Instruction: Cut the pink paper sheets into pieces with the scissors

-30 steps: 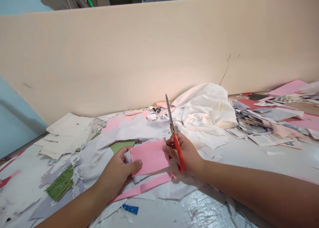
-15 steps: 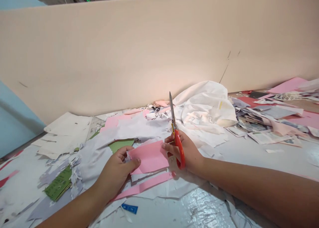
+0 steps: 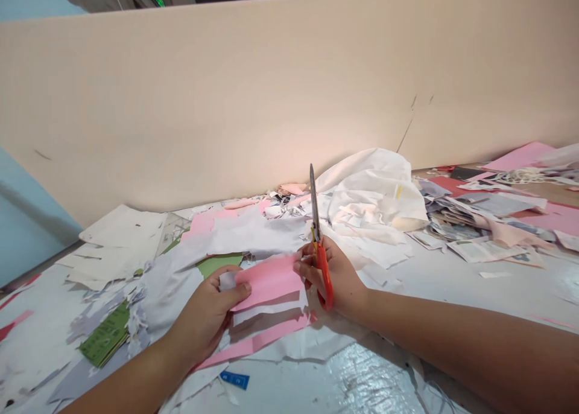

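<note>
My left hand [image 3: 219, 305] pinches the left edge of a pink piece of paper [image 3: 271, 281], thumb on top. At the paper's upper right, my right hand [image 3: 337, 275] grips its corner between thumb and fingers. The same hand carries a pair of scissors [image 3: 315, 209] with orange-red handles, blades closed and pointing up, away from me. Just under the held piece lie a white strip [image 3: 266, 310] and a pink strip [image 3: 260, 341] of paper; whether the white one is attached to it, I cannot tell.
Crumpled white sheets [image 3: 371, 191] heap up behind my hands, against a beige panel [image 3: 253, 100]. Green printed papers [image 3: 106, 335] and white card sheets [image 3: 122, 239] lie at left. Mixed scraps [image 3: 479, 221] pile up at right. A small blue tag [image 3: 235, 379] lies in front.
The pink paper has tilted and risen slightly, so more of the white strip and a shadow show beneath it. Both hands keep their grip, and the scissors have barely shifted.
</note>
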Available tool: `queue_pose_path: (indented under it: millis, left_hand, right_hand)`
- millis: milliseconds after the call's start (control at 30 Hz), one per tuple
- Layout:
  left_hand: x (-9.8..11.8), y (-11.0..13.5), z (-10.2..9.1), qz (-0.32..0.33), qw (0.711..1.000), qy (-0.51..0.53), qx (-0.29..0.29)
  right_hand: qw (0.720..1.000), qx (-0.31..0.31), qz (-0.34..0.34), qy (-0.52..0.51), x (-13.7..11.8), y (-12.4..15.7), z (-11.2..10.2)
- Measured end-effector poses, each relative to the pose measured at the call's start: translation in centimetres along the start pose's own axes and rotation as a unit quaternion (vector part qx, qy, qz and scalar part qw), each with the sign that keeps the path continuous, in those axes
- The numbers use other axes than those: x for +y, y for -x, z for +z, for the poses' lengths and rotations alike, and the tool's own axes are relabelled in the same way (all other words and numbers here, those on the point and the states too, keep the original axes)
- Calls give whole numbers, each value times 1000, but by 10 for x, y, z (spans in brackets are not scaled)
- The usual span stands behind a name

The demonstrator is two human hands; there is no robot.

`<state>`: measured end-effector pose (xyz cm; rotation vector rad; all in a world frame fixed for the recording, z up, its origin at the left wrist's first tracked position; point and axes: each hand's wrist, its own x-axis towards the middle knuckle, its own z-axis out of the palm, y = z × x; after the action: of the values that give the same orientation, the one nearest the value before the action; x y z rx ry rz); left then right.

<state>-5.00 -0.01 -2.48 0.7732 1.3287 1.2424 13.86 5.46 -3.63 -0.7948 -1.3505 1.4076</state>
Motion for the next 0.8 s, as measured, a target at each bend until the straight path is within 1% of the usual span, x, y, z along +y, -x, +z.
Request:
queue_pose_path:
  millis: [100,167,267,333,467,533,633,700,800]
  left_hand:
    - [6,4,0,-20,999,16,-19]
    - [9,9,-1,-45,996,42,-58]
    - [12,15,-2,-91,984,87,-123]
    - [13,17,-1,-108,979,95,-146]
    - [9,15,3,-98,977,63,-176]
    - [7,12,4,-88,982,33,-166]
    - [4,7,4,-75,992,2,-105]
    - [3,5,3,-65,995,-9,-76]
    - [2,5,2,-61,996,-16,-64]
  right_hand:
    - [1000,-2,-7,-7,-2,1,1]
    - [1000,-3,-2,-12,-4,1,2]
    - [1000,-12,19,-15,-7,3,4]
    - [999,-15,24,-18,-9,3,5]
    - [1000,-8,22,-4,-9,3,4]
    - [1000,-6,18,-5,-6,3,3]
    - [1000,8,3,-19,-2,1,2]
    - [999,14,-3,-31,-1,1,2]
    - [1000,0,11,-22,-4,2,3]
